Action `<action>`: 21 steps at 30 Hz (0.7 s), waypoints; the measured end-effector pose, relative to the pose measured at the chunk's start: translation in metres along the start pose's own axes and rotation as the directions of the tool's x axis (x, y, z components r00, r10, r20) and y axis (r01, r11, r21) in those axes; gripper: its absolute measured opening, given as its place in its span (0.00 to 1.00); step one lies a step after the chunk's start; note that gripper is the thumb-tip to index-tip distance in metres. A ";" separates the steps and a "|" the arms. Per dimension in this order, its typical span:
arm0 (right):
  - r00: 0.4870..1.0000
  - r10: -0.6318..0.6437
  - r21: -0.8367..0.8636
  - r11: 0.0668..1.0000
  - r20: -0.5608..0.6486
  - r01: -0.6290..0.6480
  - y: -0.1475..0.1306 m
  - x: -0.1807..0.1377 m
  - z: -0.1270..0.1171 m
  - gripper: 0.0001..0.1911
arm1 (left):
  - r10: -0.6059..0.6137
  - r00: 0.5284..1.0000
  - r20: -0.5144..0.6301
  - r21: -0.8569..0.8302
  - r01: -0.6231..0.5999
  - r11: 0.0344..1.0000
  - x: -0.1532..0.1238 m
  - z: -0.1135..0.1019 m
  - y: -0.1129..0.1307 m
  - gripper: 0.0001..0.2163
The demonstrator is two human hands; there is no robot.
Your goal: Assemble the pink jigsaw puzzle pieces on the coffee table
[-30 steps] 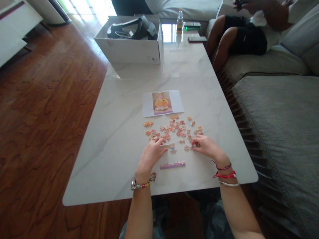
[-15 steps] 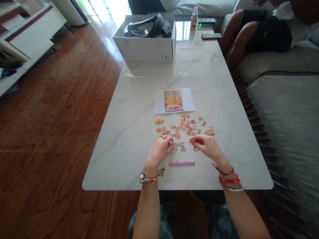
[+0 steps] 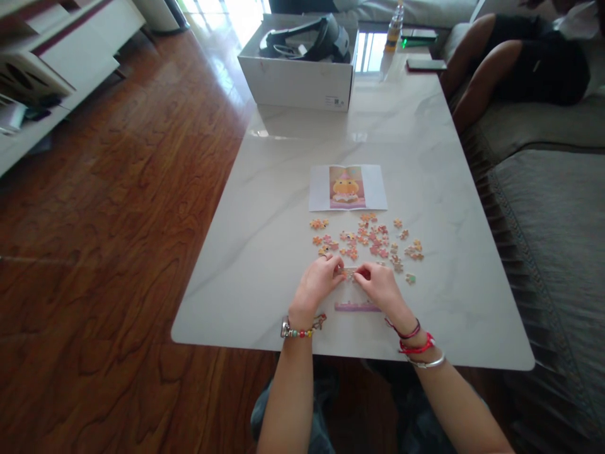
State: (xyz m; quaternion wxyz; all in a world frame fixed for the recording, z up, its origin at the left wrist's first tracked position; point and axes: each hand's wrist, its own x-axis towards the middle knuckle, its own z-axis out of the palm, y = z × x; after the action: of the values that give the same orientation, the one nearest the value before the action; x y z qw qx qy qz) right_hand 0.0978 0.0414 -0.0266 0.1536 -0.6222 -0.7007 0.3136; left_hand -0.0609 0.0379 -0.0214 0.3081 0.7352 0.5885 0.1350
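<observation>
My left hand (image 3: 322, 279) is closed in a pinch on the left end of a small joined group of jigsaw pieces (image 3: 350, 272). My right hand (image 3: 380, 285) meets it from the right, its fingertips pinched at the same group; the piece in them is mostly hidden. Nearer to me lies a joined purple strip of jigsaw pieces (image 3: 354, 308), its right end partly behind my right hand. Loose orange and pink jigsaw pieces (image 3: 378, 236) spread out just beyond both hands. A piece with green on it (image 3: 411, 279) lies to the right of my right hand.
Behind the pieces lies a creased sheet (image 3: 319, 189) with a printed yellow figure. At the table's far end stand a white box (image 3: 295, 85) holding a dark headset (image 3: 307, 45), a bottle (image 3: 394, 28) and a phone (image 3: 426, 65). A person (image 3: 510, 63) sits on the sofa at right.
My right hand has moved left, close to my left hand and the joined pieces. The green piece and others near it now show at right. The whole view has shifted slightly.
</observation>
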 end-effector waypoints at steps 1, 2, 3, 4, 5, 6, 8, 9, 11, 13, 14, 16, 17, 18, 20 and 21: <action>1.000 0.005 -0.002 1.000 -0.007 -0.005 0.000 -0.001 0.001 0.06 | 0.000 1.000 -0.001 0.002 0.000 1.000 0.000 0.000 0.000 0.05; 1.000 0.009 -0.001 1.000 -0.011 -0.009 -0.001 -0.001 0.002 0.06 | 0.000 1.000 -0.004 0.004 0.000 1.000 0.000 0.000 0.000 0.06; 1.000 0.014 0.002 1.000 -0.012 -0.014 -0.001 -0.001 0.002 0.06 | -0.001 1.000 -0.005 0.006 0.001 1.000 0.000 0.000 0.000 0.06; 1.000 0.019 0.006 1.000 -0.010 -0.019 -0.002 -0.002 0.002 0.06 | -0.002 1.000 -0.005 0.010 0.002 1.000 0.000 0.000 0.000 0.06; 1.000 0.023 0.008 1.000 -0.006 -0.023 -0.003 -0.002 0.002 0.06 | -0.001 1.000 -0.005 0.014 0.001 1.000 0.000 0.000 0.000 0.06; 1.000 0.024 0.007 1.000 0.000 -0.024 -0.003 -0.002 0.002 0.06 | 0.000 1.000 -0.006 0.017 0.000 1.000 0.000 0.000 0.000 0.06; 1.000 0.018 -0.004 1.000 0.015 -0.018 -0.003 -0.001 0.001 0.06 | 0.000 1.000 -0.008 0.019 0.000 1.000 0.001 0.001 -0.001 0.05; 1.000 0.015 -0.012 1.000 0.022 -0.015 -0.003 0.000 0.000 0.06 | 0.000 1.000 -0.011 0.018 0.000 1.000 0.001 0.002 -0.002 0.05; 0.999 0.011 -0.020 1.000 0.033 -0.011 -0.003 0.000 0.000 0.06 | -0.001 1.000 -0.015 0.015 0.001 1.000 0.001 0.003 -0.002 0.05; 0.999 0.017 -0.015 1.000 0.035 -0.016 -0.003 0.001 -0.001 0.06 | -0.001 1.000 -0.013 0.013 0.001 1.000 0.001 0.004 -0.002 0.05; 0.999 0.020 -0.005 1.000 0.039 -0.020 -0.002 0.001 -0.001 0.06 | -0.001 1.000 -0.009 0.014 0.001 1.000 0.000 0.003 -0.002 0.05; 0.998 0.027 0.027 0.999 0.055 -0.029 -0.002 0.002 -0.003 0.06 | -0.005 1.000 -0.002 0.017 0.005 1.000 0.000 0.003 -0.002 0.05; 0.997 0.032 0.048 0.998 0.069 -0.035 -0.002 0.002 -0.005 0.05 | -0.008 1.000 0.003 0.020 0.008 1.000 0.000 0.002 -0.001 0.05; 0.995 0.038 0.075 0.996 0.088 -0.044 -0.001 0.002 -0.007 0.05 | -0.011 1.000 0.007 0.022 0.011 1.000 0.000 0.001 -0.001 0.05; 0.991 0.046 0.134 0.989 0.127 -0.063 0.000 0.003 -0.010 0.05 | -0.016 1.000 0.014 0.025 0.016 1.000 0.001 0.000 0.000 0.05; 0.988 0.050 0.167 0.983 0.144 -0.074 0.001 0.003 -0.012 0.05 | -0.018 1.000 0.015 0.025 0.017 1.000 0.001 0.000 0.000 0.05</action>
State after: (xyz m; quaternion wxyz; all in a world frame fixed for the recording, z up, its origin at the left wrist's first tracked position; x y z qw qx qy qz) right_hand 0.1051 0.0477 -0.0189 0.1476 -0.6048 -0.6603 0.4200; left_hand -0.0606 0.0388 -0.0214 0.3045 0.7348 0.5943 0.1192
